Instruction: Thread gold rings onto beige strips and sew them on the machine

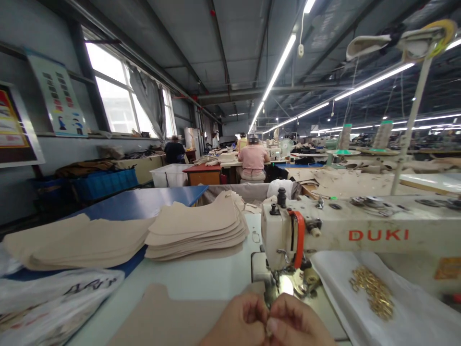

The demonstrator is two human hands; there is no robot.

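My left hand [239, 321] and my right hand [297, 321] meet at the bottom of the view, just in front of the sewing machine's needle area. Both are closed, with fingertips pinched together around something tiny that I cannot make out. Under and beside my left hand, a beige fabric panel [169, 315] lies flat on the pale table. The sewing machine [360, 230] stands right behind my hands, its lamp lit beside the needle. To the right, small gold-coloured metal pieces [374, 293] lie in a heap on a white sheet [406, 302].
A stack of beige cut panels [196, 226] sits left of the machine, with more panels [86, 240] farther left. A printed plastic bag [61, 302] lies at the lower left. Thread cones [382, 137] stand behind the machine. Other people [252, 158] sit farther back.
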